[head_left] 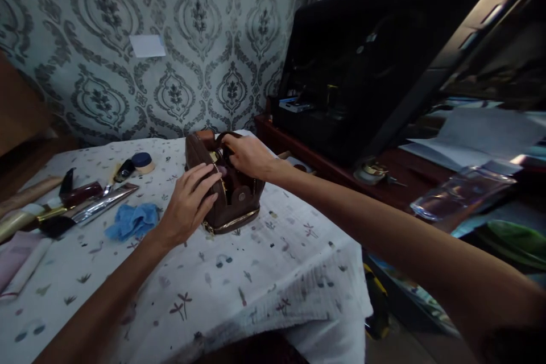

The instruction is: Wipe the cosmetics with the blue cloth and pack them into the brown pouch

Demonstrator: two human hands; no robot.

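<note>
A brown zip bag (232, 219) stands on the cloth with its top unzipped, and several small items inside are too dark to tell apart. My left hand (187, 202) lies against the bag's left side, its fingers stretched out and slightly apart along the zip edge. Over the opening, my right hand (249, 156) reaches in from the right with its fingers curled near the far rim. What those fingers hold, if anything, is hidden. A crumpled blue cloth (133, 220) lies left of my left hand.
Left on the patterned tablecloth (222, 296) lie a silver tube (104, 205), a dark-lidded jar (143, 162), brushes and other tubes. A large black screen (341, 79) stands at the right. Papers (482, 131) and a clear case (463, 190) lie on the reddish furniture.
</note>
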